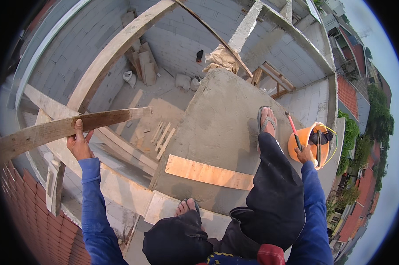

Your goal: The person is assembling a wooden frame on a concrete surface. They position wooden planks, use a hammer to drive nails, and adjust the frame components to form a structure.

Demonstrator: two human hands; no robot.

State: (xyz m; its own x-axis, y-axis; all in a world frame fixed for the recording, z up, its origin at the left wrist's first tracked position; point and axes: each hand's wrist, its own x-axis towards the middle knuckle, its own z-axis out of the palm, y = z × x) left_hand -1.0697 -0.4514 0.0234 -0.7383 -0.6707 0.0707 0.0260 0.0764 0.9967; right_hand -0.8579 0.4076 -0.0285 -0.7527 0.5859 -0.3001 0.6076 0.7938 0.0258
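My left hand [80, 142] grips a long weathered wooden plank [106, 120] out at the left, over the beams and the open drop. In my right hand [304, 153] is a tool with a red shaft and black grip [295, 132]; its head is too small to make out. That hand is at the near side of an orange bucket [296, 146], which has dark items inside and a yellow-green handle. A light plywood strip [208, 172] lies across the grey concrete surface [221, 110] where my sandalled feet [266, 118] are.
An open block-walled space below [142, 101] holds boards [145, 66] and sacks [182, 81]. Concrete and timber beams [100, 62] cross over it. Crumpled paper [224, 57] sits at the slab's far end. Tiled roofs [40, 203] and trees [376, 110] lie beyond the edges.
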